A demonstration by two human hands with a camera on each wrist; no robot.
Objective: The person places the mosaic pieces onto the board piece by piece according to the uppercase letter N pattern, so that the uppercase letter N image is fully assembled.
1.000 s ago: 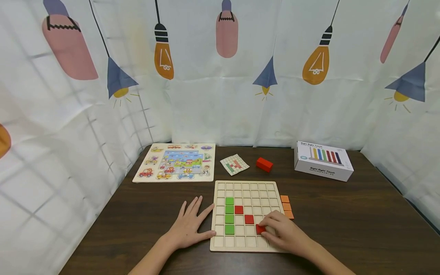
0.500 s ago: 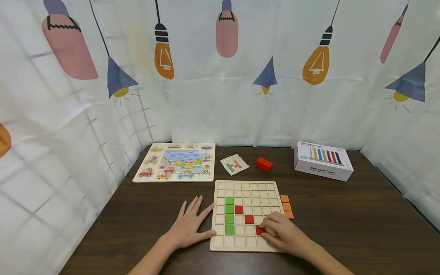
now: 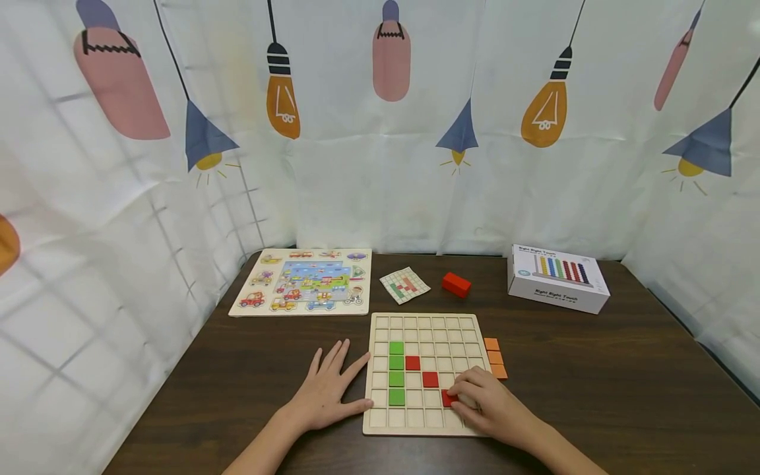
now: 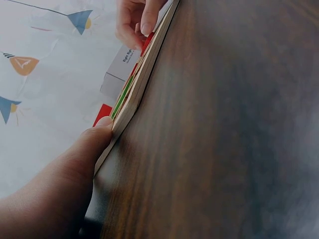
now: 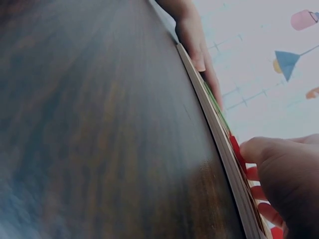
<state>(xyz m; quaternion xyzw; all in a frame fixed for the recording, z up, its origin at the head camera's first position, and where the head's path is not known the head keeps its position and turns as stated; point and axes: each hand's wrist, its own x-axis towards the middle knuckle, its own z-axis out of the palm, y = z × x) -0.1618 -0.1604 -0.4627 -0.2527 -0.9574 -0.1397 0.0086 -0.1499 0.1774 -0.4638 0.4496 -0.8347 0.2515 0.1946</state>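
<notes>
- Placing the nearest red tile [image 3: 448,399] in a cell of the grid board [image 3: 415,418] appears to be the step in hand; whether it sits fully flat cannot be told.
- Right hand [image 3: 489,404]: thumb and fingers pinch that tile.
- Left hand [image 3: 324,397]: fingers spread, thumb on the board's left edge.
- Next move likely calls for pressing flat, then a clean release.

Vehicle puzzle [image 3: 301,282], white box [image 3: 558,280], lamp-print curtain [image 3: 368,178] behind, dark table [image 3: 600,369]
</notes>
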